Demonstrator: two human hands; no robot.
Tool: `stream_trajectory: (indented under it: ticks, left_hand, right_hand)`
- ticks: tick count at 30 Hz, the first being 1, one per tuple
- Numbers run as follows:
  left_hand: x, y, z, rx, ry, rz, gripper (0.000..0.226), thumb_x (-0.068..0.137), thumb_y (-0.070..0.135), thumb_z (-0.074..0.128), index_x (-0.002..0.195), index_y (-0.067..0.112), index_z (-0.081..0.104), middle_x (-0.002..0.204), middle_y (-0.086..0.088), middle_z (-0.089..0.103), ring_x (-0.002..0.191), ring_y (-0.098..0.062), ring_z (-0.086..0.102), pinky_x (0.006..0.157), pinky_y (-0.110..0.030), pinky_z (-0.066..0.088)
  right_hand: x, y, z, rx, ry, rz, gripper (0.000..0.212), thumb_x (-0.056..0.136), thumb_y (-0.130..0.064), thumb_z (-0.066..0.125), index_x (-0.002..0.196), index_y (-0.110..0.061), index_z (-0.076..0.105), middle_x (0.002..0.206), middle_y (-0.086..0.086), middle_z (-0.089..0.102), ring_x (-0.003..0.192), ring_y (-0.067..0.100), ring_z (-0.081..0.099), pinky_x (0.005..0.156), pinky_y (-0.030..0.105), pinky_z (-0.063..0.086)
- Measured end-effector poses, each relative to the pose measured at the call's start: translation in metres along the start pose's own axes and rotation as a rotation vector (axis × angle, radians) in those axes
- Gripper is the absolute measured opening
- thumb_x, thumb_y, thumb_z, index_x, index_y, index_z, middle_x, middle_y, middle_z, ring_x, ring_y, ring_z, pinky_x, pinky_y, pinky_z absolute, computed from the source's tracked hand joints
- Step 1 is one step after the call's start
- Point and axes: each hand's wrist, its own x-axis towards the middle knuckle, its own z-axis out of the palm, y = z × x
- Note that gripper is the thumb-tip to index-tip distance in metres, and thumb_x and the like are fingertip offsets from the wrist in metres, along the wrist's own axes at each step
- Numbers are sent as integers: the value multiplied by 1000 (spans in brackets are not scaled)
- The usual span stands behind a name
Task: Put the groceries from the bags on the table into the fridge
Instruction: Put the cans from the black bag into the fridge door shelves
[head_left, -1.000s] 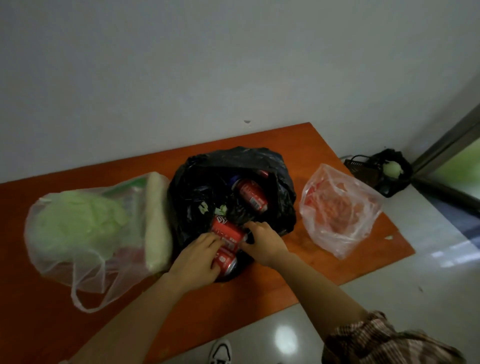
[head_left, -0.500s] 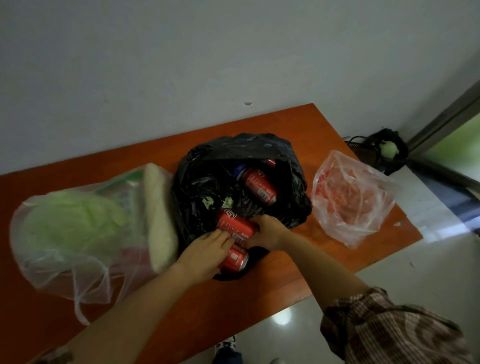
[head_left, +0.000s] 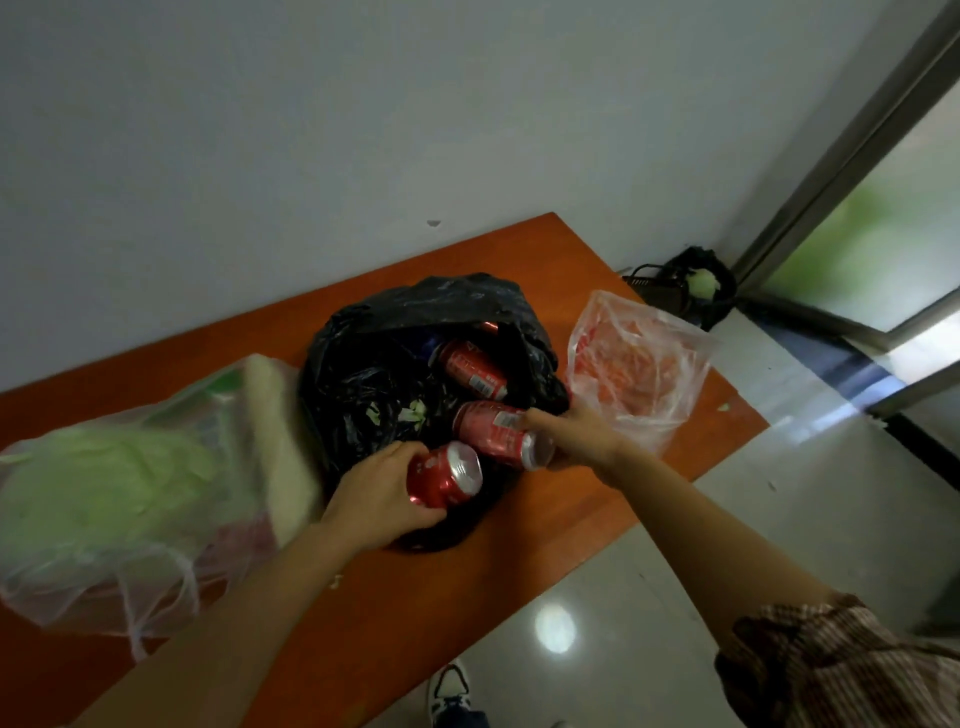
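Note:
A black plastic bag (head_left: 374, 364) lies open in the middle of the orange table (head_left: 545, 260). My left hand (head_left: 379, 499) grips a red soda can (head_left: 444, 475) at the bag's front lip. My right hand (head_left: 582, 436) holds a second red can (head_left: 493, 431) just right of it, lifted at the bag's mouth. A third red can (head_left: 470, 366) lies deeper inside the bag, with another can's rim behind it. The fridge is not in view.
A clear bag (head_left: 130, 499) with a green cabbage and a pale long vegetable sits on the table's left. A clear bag with red print (head_left: 639, 364) lies at the right. A black bin (head_left: 696, 291) stands on the floor by the glass door (head_left: 883, 218).
Both hands have closed on cans and drawn them out of the bag's mouth toward me; the right hand's can has moved right. The view has tilted.

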Motion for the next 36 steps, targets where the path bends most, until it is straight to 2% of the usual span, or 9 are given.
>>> stream_trajectory:
  ticks: [5, 9, 11, 15, 18, 20, 25, 29, 36]
  left_hand:
    - [0, 51, -22, -423, 274, -138, 67, 61, 34, 87, 120, 19, 59, 101, 11, 57, 91, -5, 55, 82, -22, 43]
    - [13, 103, -26, -609, 293, -90, 54, 64, 34, 86, 111, 24, 61, 100, 7, 63, 89, -8, 60, 80, -24, 47]
    - [16, 135, -21, -638, 269, -49, 51, 66, 34, 84, 110, 25, 60, 99, 8, 62, 90, -9, 60, 79, -24, 46]
    - [12, 212, 7, -758, 188, 10, 48, 68, 34, 82, 110, 18, 65, 103, 2, 67, 94, -13, 63, 85, -31, 51]
    - [-2, 286, 35, -830, 109, 67, 55, 70, 35, 79, 118, 15, 62, 106, 0, 67, 98, -17, 64, 88, -36, 52]
    - [-17, 340, 56, -861, 53, 110, 58, 68, 39, 80, 117, 15, 62, 105, -1, 68, 93, -17, 66, 81, -34, 55]
    - [-68, 476, 118, -957, -84, 184, 49, 69, 34, 81, 110, 14, 64, 101, -6, 70, 89, -20, 68, 80, -38, 57]
    - [-115, 578, 164, -990, -199, 282, 43, 73, 26, 79, 110, 10, 66, 94, -4, 69, 79, -10, 65, 65, -23, 50]
    - [-158, 736, 229, -1009, -524, 410, 55, 73, 28, 79, 121, 9, 59, 110, -7, 68, 98, -22, 66, 89, -43, 54]
  right_hand:
    - [-41, 5, -42, 224, 18, 51, 52, 81, -44, 66, 116, -7, 58, 107, 16, 66, 96, 28, 67, 80, 36, 57]
    - [-81, 17, -76, 417, 99, 39, 33, 86, -42, 61, 105, -16, 54, 106, 14, 63, 99, 27, 64, 85, 35, 55]
    - [-104, 30, -96, 494, 171, 33, 40, 85, -45, 61, 111, -15, 51, 109, 15, 62, 100, 27, 63, 80, 33, 55]
    - [-164, 65, -143, 621, 298, -2, 53, 84, -46, 60, 122, -10, 52, 110, 17, 62, 97, 24, 62, 76, 30, 53]
    - [-222, 96, -184, 771, 385, -63, 41, 86, -38, 57, 111, -5, 57, 84, 14, 61, 67, 16, 58, 65, 25, 49]
    - [-263, 126, -213, 844, 436, -82, 44, 85, -37, 57, 111, -2, 57, 79, 13, 61, 60, 14, 58, 62, 23, 49]
    - [-374, 213, -279, 1006, 606, -114, 39, 84, -38, 59, 101, -3, 59, 99, 18, 65, 95, 26, 61, 87, 32, 50]
    - [-464, 271, -330, 1112, 744, -194, 65, 58, -35, 76, 110, 0, 59, 109, 18, 64, 96, 24, 62, 76, 29, 54]
    - [-581, 351, -412, 1147, 992, -335, 65, 70, -29, 71, 127, -7, 49, 119, 17, 60, 109, 28, 60, 84, 34, 52]
